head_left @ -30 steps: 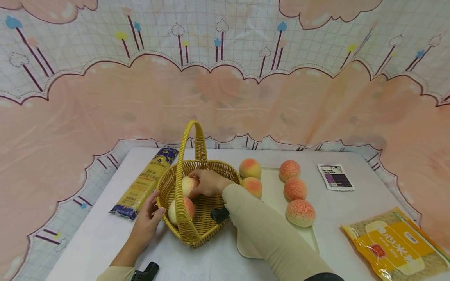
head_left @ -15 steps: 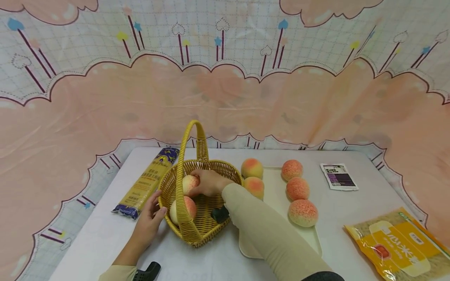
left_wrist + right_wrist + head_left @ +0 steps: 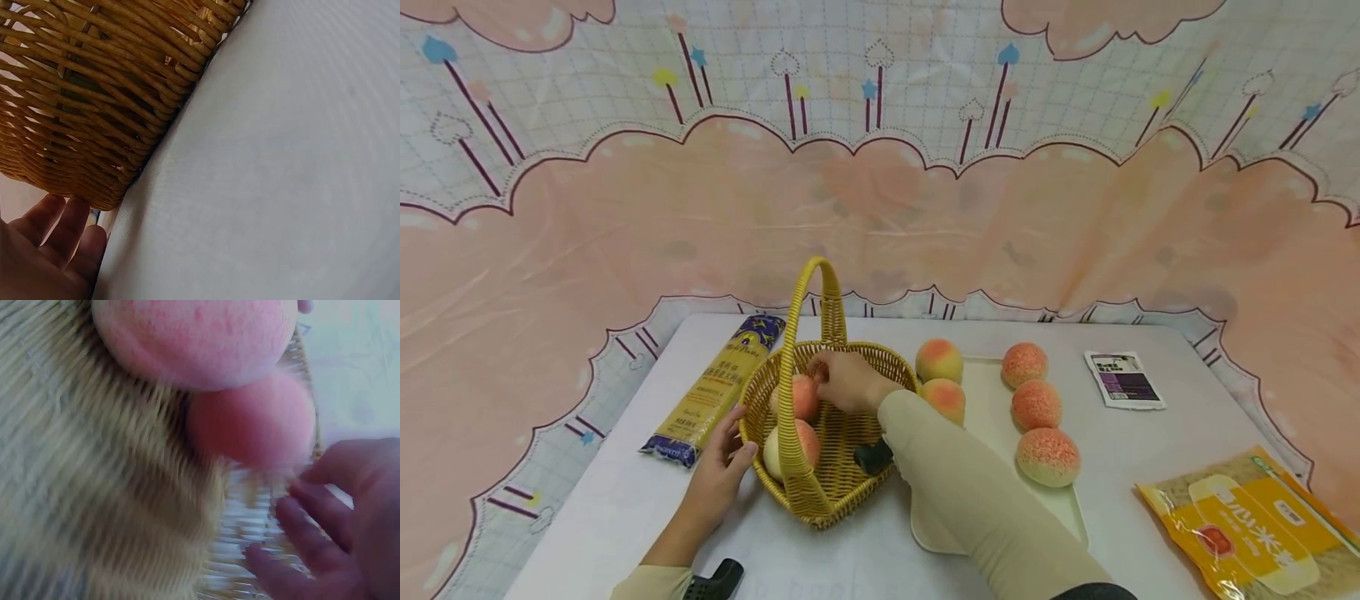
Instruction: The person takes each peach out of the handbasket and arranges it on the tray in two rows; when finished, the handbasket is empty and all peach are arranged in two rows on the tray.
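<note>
A yellow wicker basket (image 3: 842, 507) with a tall handle stands on the table. Inside, at its left side, lie two peaches, a back peach (image 3: 806, 398) and a front peach (image 3: 809, 443), partly behind the handle. Over the basket's inside is my right hand (image 3: 852, 382), just right of the back peach. The right wrist view shows its fingers spread, holding nothing, beside the farther peach (image 3: 256, 422); the nearer peach (image 3: 200, 340) fills the top. My left hand (image 3: 718, 471) rests its fingertips against the basket's outer left wall, also visible in the left wrist view.
Right of the basket, a cream tray (image 3: 985, 400) bears several peaches (image 3: 1037, 405). A spaghetti packet (image 3: 718, 387) lies to the left. Farther right are a small white-and-purple sachet (image 3: 1124, 381) and a yellow millet bag (image 3: 1247, 525). A patterned cloth (image 3: 880, 217) hangs behind.
My right hand has let go of the back peach and drawn slightly up from it. That peach has turned its red side into view. My left hand stays at the basket.
</note>
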`<move>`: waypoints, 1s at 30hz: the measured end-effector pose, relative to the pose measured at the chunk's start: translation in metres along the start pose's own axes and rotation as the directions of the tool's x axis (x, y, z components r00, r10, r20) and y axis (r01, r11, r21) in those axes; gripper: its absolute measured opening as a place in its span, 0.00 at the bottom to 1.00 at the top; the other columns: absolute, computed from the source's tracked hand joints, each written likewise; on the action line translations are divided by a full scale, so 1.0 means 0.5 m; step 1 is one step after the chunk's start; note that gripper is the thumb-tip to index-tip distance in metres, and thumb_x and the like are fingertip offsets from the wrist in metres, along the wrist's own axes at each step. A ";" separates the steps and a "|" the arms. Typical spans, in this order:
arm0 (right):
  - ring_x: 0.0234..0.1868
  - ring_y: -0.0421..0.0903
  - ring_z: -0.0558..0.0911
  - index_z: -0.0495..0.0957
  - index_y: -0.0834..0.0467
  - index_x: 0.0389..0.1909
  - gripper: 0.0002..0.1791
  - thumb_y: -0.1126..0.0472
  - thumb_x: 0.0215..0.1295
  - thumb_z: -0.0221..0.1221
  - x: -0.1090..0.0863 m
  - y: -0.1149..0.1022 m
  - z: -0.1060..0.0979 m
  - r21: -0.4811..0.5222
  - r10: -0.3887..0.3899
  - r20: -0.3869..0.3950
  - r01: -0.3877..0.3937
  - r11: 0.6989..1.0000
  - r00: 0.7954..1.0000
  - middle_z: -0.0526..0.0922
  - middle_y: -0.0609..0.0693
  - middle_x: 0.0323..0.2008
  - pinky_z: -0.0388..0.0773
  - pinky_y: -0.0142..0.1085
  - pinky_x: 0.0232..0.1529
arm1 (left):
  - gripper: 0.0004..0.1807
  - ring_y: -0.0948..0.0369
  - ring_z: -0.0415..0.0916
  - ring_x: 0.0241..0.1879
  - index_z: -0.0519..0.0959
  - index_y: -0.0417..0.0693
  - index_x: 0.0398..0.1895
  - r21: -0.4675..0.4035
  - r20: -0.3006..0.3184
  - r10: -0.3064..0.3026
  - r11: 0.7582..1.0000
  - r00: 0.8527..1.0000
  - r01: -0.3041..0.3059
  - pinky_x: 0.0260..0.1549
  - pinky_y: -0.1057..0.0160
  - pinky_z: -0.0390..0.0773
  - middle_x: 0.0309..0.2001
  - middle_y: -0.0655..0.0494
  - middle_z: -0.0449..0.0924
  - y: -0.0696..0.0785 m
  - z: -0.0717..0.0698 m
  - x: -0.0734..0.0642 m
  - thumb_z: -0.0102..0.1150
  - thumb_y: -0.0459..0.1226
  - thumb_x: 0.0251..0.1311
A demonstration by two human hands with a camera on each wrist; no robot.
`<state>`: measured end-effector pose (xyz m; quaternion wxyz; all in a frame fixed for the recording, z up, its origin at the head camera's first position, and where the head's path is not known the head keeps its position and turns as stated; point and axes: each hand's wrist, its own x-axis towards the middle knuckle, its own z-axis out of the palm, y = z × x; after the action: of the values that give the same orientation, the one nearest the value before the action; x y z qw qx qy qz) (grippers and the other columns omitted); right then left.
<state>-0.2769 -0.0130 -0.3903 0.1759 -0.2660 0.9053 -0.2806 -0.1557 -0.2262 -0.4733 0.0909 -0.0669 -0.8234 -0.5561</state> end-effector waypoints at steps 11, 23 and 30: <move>0.64 0.43 0.72 0.72 0.51 0.69 0.31 0.57 0.66 0.67 -0.002 -0.012 0.001 -0.004 -0.039 0.017 0.039 0.999 0.999 0.73 0.48 0.67 0.71 0.33 0.55 | 0.30 0.68 0.67 0.58 0.53 0.38 0.76 -0.006 0.010 -0.013 1.000 1.000 0.013 0.48 0.76 0.67 0.69 0.29 0.61 -0.006 -0.001 -0.001 0.48 0.34 0.75; 0.64 0.45 0.74 0.69 0.47 0.72 0.33 0.52 0.67 0.66 -0.001 -0.013 0.006 -0.022 -0.047 0.060 0.049 0.999 0.997 0.76 0.49 0.64 0.72 0.34 0.56 | 0.31 0.42 0.63 0.64 0.52 0.38 0.77 -0.016 0.026 -0.015 1.000 1.000 0.016 0.48 0.78 0.65 0.70 0.30 0.60 -0.005 -0.002 0.001 0.48 0.34 0.75; 0.60 0.43 0.76 0.70 0.50 0.71 0.33 0.54 0.66 0.66 0.002 -0.009 0.007 -0.014 -0.075 0.076 0.076 0.997 0.994 0.78 0.51 0.62 0.73 0.32 0.54 | 0.31 0.45 0.65 0.63 0.53 0.39 0.77 0.001 0.018 -0.017 1.000 1.000 0.017 0.48 0.76 0.67 0.70 0.30 0.61 -0.004 -0.002 0.000 0.48 0.34 0.75</move>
<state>-0.2744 -0.0183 -0.3903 0.1969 -0.3118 0.8897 -0.2694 -0.1559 -0.2278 -0.4749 0.0787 -0.0649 -0.8250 -0.5559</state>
